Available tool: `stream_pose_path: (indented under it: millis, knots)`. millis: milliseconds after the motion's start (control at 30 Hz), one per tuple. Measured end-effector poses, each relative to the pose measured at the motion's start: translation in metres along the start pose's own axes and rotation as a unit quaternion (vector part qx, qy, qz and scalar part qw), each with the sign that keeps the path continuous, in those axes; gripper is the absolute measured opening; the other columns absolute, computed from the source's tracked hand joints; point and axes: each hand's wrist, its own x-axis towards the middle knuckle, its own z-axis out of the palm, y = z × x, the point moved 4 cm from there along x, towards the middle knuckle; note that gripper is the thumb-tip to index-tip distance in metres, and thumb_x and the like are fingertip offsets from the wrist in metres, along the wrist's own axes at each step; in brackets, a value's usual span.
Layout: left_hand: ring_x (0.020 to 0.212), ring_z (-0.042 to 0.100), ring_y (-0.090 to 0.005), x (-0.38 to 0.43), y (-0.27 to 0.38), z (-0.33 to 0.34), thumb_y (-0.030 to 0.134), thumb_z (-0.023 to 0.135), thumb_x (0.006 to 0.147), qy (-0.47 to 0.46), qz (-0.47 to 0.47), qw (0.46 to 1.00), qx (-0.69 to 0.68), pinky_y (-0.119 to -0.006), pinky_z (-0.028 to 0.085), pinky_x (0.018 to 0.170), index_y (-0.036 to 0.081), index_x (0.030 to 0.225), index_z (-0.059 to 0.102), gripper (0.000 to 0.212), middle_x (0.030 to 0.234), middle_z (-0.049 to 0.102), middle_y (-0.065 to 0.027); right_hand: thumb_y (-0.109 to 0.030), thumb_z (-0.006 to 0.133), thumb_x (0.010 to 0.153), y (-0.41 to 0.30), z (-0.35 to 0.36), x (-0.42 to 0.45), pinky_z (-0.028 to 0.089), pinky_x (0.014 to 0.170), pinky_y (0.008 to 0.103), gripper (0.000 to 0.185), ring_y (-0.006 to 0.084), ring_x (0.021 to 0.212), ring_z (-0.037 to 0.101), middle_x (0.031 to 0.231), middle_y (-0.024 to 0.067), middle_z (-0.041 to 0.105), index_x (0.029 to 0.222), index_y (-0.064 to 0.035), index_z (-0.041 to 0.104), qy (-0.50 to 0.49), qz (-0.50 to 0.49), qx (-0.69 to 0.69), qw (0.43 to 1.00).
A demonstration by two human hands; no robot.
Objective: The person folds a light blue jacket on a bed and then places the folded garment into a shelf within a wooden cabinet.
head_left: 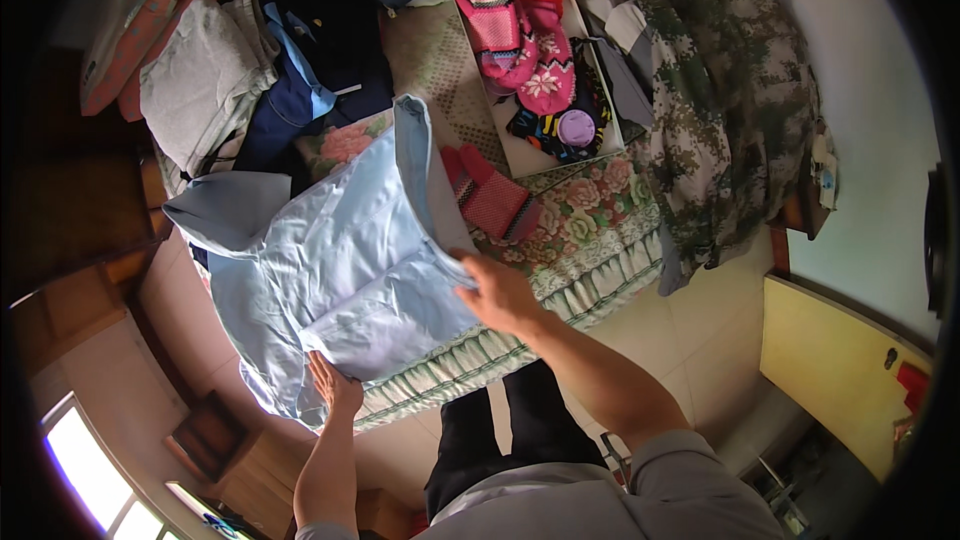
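Note:
A light blue garment (352, 262), likely a shirt, lies spread and wrinkled on the bed before me, its collar-like end (232, 210) to the left. Its hem (415, 165) stands up in a curved band at the right. My right hand (496, 292) grips the garment at the lower end of this hem, with the fingers bent over the edge. At the garment's near side, my left hand (334, 384) rests on the cloth with fingers straight, pressing rather than gripping; its thumb is hard to make out.
Pink patterned knit socks (499, 206) lie right of the garment. Behind them, a shallow box (616, 136) holds more knitwear and a lilac round item (576, 127). Grey folded clothing (206, 82) and navy clothing (337, 52) sit at far left; a camouflage jacket (727, 105) lies at right.

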Motion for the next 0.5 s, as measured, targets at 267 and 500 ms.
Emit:
stream_pose_path:
  millis: [267,500]
  knots:
    - [0.142,0.004,-0.0383,-0.001,0.039,-0.013,0.000,0.054,0.065,0.112,0.027,0.991,-0.067,-0.052,0.004,0.112,-0.001,0.146,0.008,0.092,0.153,0.007,-0.0199,-0.031,0.059,0.085,0.116,-0.045,0.024,0.037,0.098,0.0388,0.045,0.0334,0.119,0.045,0.129,0.0223,0.046,0.115,0.0020,0.058,0.179,0.226,0.293,0.912]
    - [0.140,0.005,-0.0431,-0.011,0.097,0.004,0.004,0.050,0.066,0.104,0.148,0.983,-0.024,-0.057,0.004,0.111,-0.002,0.144,0.016,0.085,0.151,0.010,-0.0246,-0.008,0.061,0.084,0.121,-0.033,0.060,0.046,0.073,0.0283,0.042,0.0155,0.089,0.057,0.107,0.0071,0.062,0.125,-0.0071,0.052,-0.009,0.196,0.432,0.880]
